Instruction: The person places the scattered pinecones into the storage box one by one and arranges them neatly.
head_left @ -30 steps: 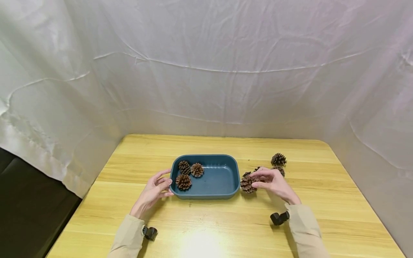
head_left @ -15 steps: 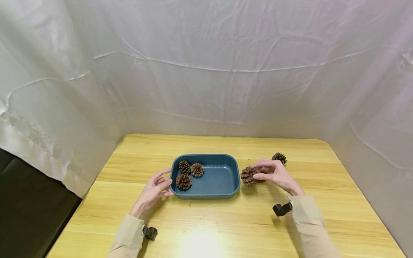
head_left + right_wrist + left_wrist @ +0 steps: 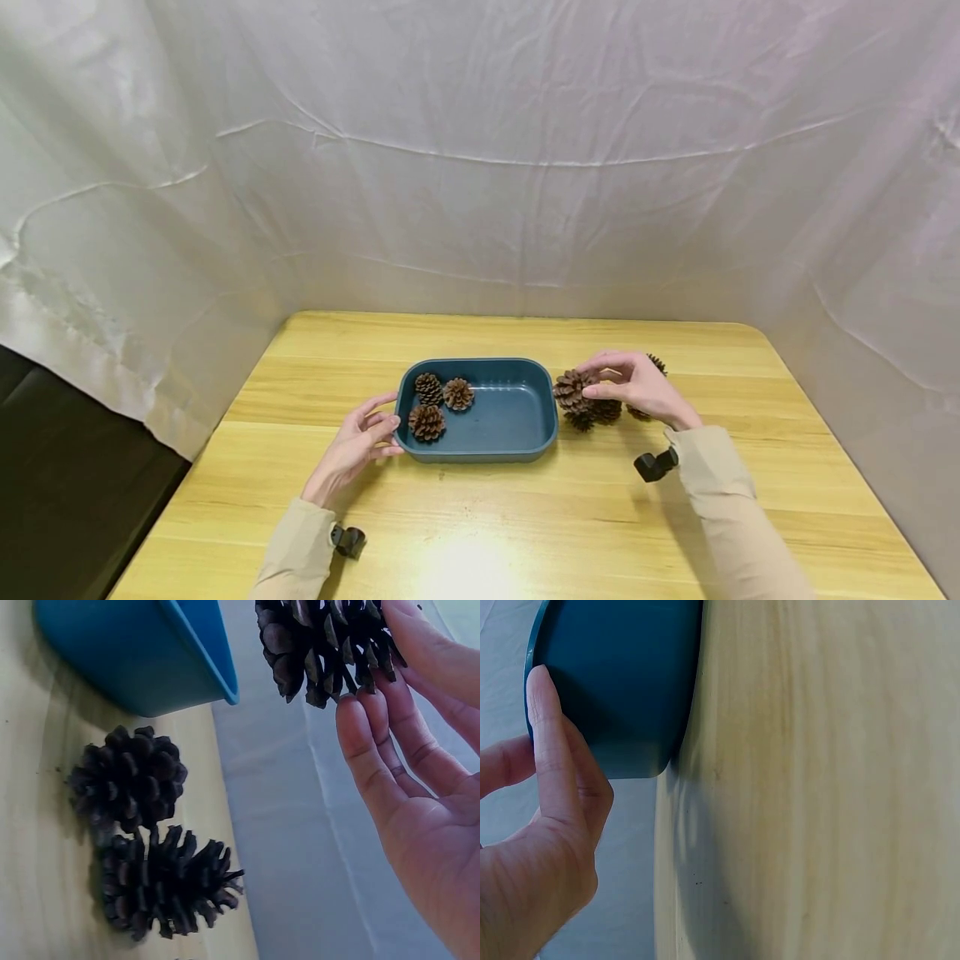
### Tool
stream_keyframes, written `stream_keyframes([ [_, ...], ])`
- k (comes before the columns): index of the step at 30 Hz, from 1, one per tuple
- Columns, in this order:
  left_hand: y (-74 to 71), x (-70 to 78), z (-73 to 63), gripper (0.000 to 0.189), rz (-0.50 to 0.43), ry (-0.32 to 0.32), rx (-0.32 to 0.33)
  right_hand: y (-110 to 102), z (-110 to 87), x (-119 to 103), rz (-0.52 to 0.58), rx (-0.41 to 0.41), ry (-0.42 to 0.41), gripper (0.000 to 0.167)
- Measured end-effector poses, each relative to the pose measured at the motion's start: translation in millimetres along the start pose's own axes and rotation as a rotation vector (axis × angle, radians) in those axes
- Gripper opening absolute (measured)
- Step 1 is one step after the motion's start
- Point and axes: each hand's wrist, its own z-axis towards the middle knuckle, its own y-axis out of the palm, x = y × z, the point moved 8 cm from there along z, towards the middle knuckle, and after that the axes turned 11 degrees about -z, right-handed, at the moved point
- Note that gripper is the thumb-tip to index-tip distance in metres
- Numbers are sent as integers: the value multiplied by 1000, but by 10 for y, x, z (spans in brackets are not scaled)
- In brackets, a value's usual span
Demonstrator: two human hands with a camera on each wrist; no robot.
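Three brown pine cones lie in the left part of a dark teal rectangular box [image 3: 517,457]; one is the front pine cone [image 3: 427,423]. My left hand [image 3: 351,454] touches the box's left end from outside, its fingers fairly straight. In the left wrist view, a fingertip [image 3: 540,679] rests at the box rim. Right of the box, my right hand [image 3: 637,390] pinches a pine cone [image 3: 572,390] between thumb and fingers. The right wrist view shows this pine cone [image 3: 319,645] raised beside the box's rim, partly cut off.
Below the held cone, a rounder pine cone [image 3: 131,780] and a spread pine cone [image 3: 172,885] lie on the wooden table [image 3: 480,517]. More pine cones, such as the far pine cone [image 3: 657,364], show partly behind my right hand. Pale curtains [image 3: 525,208] surround the table.
My right hand has lifted the pine cone and moved it toward the back, uncovering cones on the table beneath it. The left hand and the box have stayed in place.
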Motion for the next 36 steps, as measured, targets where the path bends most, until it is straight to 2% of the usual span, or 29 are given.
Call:
stream_keyframes([
  [6, -8, -5, 5, 60, 1, -1, 7, -34, 92, -58, -10, -20, 21, 36],
  [17, -10, 9, 10, 61, -1, -1, 2, -54, 315, -242, -80, -71, -39, 34],
  [25, -14, 12, 8, 60, 3, -2, 12, -1, 466, -332, -147, -126, -11, 32],
  [33, -15, 18, 6, 60, 12, 7, 11, 130, 619, -381, -115, -182, -24, 34],
  [36, -15, 18, 2, 60, 16, 7, 6, 168, 660, -379, -97, -193, -3, 34],
])
